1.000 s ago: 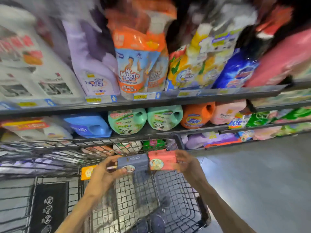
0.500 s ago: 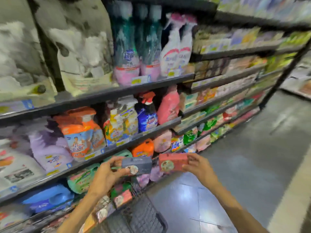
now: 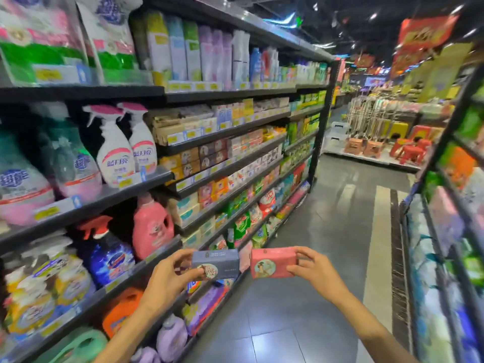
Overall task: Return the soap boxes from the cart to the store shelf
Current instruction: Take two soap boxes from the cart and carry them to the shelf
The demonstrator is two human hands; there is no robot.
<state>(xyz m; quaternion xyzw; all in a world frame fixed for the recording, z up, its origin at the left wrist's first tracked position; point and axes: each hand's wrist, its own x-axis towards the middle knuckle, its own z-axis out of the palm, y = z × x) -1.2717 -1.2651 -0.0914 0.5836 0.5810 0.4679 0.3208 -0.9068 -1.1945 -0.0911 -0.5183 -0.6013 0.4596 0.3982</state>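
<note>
Pink soap box [image 3: 273, 262] in right grip [image 3: 315, 273], grey box [image 3: 216, 263] left [image 3: 167, 277]

I'm looking down a supermarket aisle, long black shelves [image 3: 235, 132] carrying yellow price tags [image 3: 174, 138], spray bottles [image 3: 115, 153] and boxed soaps [image 3: 207, 153], red plastic stools [image 3: 408, 150] showing beyond, grey tiled floor [image 3: 327, 244].

White spray bottles [image 3: 125, 150] and a pink detergent jug [image 3: 152, 227] near the shelf edges — red plastic stools [image 3: 408, 150] down the aisle.
</note>
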